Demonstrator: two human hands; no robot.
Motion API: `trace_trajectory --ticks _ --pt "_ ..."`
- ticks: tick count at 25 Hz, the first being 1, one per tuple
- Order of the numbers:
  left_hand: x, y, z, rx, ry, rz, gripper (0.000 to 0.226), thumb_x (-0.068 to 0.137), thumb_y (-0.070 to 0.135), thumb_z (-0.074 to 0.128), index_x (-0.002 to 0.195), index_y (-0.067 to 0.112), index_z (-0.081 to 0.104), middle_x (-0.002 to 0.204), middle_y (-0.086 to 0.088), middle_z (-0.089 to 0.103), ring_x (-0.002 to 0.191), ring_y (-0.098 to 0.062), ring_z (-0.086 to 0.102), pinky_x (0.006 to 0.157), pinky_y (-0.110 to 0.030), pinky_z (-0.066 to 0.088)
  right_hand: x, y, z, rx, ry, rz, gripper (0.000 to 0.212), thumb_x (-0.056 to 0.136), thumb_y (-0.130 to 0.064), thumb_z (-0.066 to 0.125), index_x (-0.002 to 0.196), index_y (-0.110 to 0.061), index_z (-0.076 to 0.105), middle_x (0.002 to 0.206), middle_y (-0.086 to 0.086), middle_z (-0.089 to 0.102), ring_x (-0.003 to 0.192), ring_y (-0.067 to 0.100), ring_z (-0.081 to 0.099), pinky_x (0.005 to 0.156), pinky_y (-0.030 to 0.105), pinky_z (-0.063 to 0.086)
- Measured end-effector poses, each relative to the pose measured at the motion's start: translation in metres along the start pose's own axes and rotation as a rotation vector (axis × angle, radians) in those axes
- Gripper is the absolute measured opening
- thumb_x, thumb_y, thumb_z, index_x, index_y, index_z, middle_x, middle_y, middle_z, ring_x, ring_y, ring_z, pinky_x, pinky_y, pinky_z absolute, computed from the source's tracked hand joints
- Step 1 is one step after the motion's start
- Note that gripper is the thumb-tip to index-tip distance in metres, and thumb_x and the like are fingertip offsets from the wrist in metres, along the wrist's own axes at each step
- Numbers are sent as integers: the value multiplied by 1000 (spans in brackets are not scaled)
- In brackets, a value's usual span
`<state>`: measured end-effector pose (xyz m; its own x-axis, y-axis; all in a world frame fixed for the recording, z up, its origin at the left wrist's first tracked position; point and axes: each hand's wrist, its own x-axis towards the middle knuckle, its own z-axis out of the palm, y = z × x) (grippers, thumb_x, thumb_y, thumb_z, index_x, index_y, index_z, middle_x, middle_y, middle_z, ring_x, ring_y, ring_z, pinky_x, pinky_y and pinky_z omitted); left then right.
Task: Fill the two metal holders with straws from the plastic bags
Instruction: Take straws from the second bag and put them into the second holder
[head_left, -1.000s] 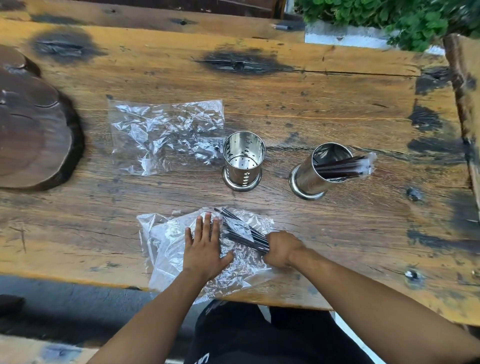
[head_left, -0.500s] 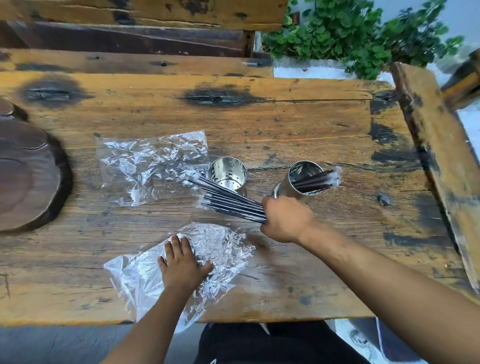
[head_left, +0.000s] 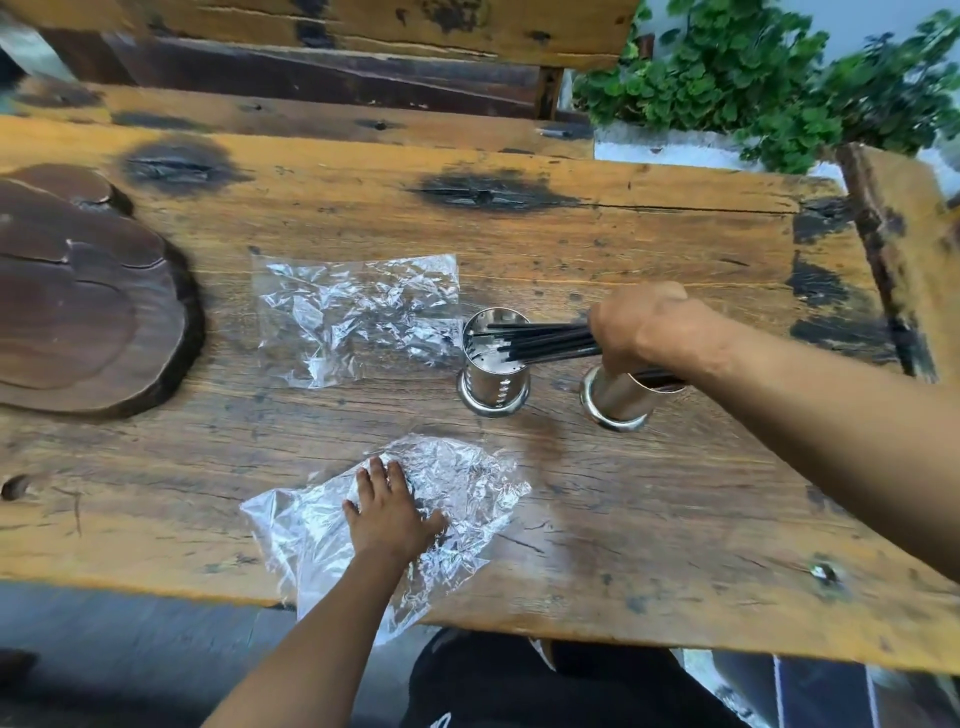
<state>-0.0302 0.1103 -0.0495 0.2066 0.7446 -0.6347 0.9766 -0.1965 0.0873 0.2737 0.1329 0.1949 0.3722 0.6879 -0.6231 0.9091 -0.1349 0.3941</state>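
Two shiny metal holders stand mid-table: the left holder (head_left: 494, 382) and the right holder (head_left: 618, 397), whose mouth is mostly hidden under my right wrist. My right hand (head_left: 644, 325) is closed on a bundle of black straws (head_left: 540, 342), whose free ends reach over and into the mouth of the left holder. My left hand (head_left: 390, 506) lies flat with fingers spread on a crumpled clear plastic bag (head_left: 462, 483) near the front edge. A second clear bag (head_left: 353, 312) lies flat left of the holders.
A dark round wooden slab (head_left: 78, 306) sits at the table's left end. A wooden bench back (head_left: 332, 57) runs beyond the table. Green plants (head_left: 753, 78) grow at the back right. A wooden plank (head_left: 904, 249) borders the table's right end.
My right hand has carried the straw bundle up and right from the near bag, so its ends now enter the left holder. My left hand stays pressed on the near bag.
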Motion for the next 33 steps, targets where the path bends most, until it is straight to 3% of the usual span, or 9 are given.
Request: trace_trajectory --ticks 5,9,13,16,22,25,28,30,33 --pt "-2 -1 4 -27 12 2 114 83 71 58 163 14 -1 171 -10 -13 158 -34 -8 125 -62 10 21 -16 -24 -238 9 -34 23 101 -26 56 119 -13 62 107 -2 63 92 21 60 73 34 52" --pt "0 1 6 -43 -1 -12 116 82 69 59 163 15 -3 171 -9 -16 158 -33 -11 125 -61 7 35 -46 -35 -324 21 -46 28 105 -26 47 124 -9 59 114 5 61 105 24 61 88 35 51" --pt "-1 -2 8 -34 2 -8 116 83 69 58 163 15 -6 171 -9 -18 158 -32 -13 126 -60 7 59 -89 -32 -324 10 -44 29 104 -31 49 111 -5 60 94 4 61 88 20 59 78 30 49" --pt "-2 -4 7 1 -14 8 117 85 72 53 162 14 -13 169 -9 -23 157 -32 -17 126 -60 6 73 -104 -25 -344 -9 -69 31 103 -36 50 116 -11 64 103 1 65 90 19 62 74 30 47" --pt "-5 -3 5 1 -24 5 117 86 74 51 161 13 -14 169 -11 -23 157 -33 -18 126 -60 6 80 -104 -30 -389 15 -133 40 96 -38 63 122 -8 61 117 8 66 104 29 64 86 36 53" --pt "-5 -2 3 1 -14 0 116 85 75 50 162 13 -12 170 -10 -21 157 -33 -16 126 -60 8 83 -94 -31 -332 72 -198 59 85 -52 73 126 -11 59 111 5 63 102 26 60 96 40 48" --pt "-5 -2 4 -5 5 -8 117 84 78 49 163 15 -10 171 -10 -18 158 -32 -13 125 -60 11 64 -88 -12 -34 521 -388 54 88 -49 66 126 -12 59 120 11 61 116 28 55 113 49 38" --pt "-6 -1 6 -22 22 -24 117 83 81 46 163 15 -7 171 -10 -14 158 -32 -9 124 -58 14 37 -99 22 309 767 -492 27 93 -34 57 110 -13 63 105 5 59 99 21 54 100 43 48" --pt "-9 2 6 -61 75 -48 110 85 83 36 163 14 2 172 -12 -3 158 -33 1 121 -54 20 -2 -132 100 596 621 -491 16 94 -31 54 100 -20 62 93 -2 58 85 15 51 80 34 51"
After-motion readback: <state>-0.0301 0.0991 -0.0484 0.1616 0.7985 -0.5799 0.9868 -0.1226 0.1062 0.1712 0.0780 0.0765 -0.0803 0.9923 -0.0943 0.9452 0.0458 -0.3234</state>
